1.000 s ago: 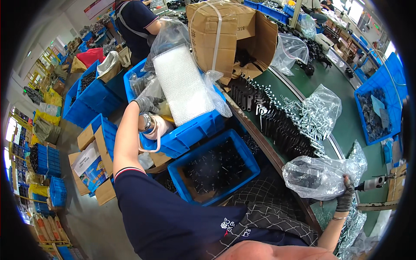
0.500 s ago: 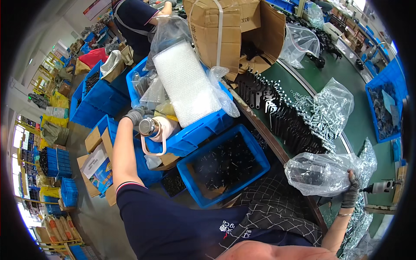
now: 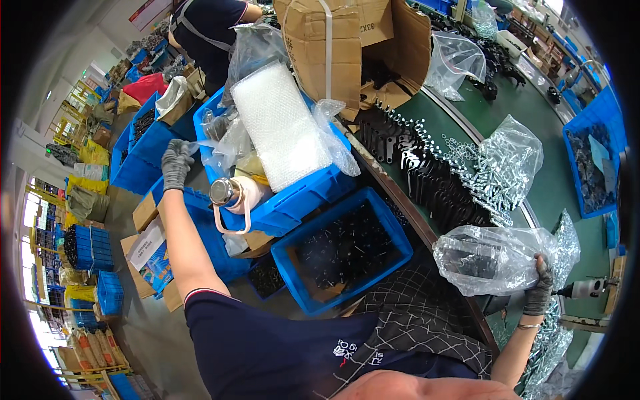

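Observation:
My left hand (image 3: 178, 165), in a grey glove, is closed and pinches the edge of a clear plastic film (image 3: 205, 145). The film stretches toward the blue crate (image 3: 293, 213), which holds more clear bags, a stack of bubble wrap (image 3: 283, 127) and a pale bottle (image 3: 252, 195) with a steel cap and loop handle. At the right, my right hand (image 3: 539, 290), also gloved, grips the end of a clear plastic bag (image 3: 493, 260). Something dark and blocky lies inside that bag; its kind is unclear through the plastic.
Black metal brackets (image 3: 433, 180) line the green bench beside a bag of silver bolts (image 3: 510, 160). A large cardboard box (image 3: 327, 60) stands behind. Below the bench edge sits a blue bin (image 3: 343, 250) of small dark parts. Another person (image 3: 203, 40) works at the back.
My left hand has moved left and up, away from the bottle and crate, drawing the film outward. My right hand and its bag have shifted only slightly.

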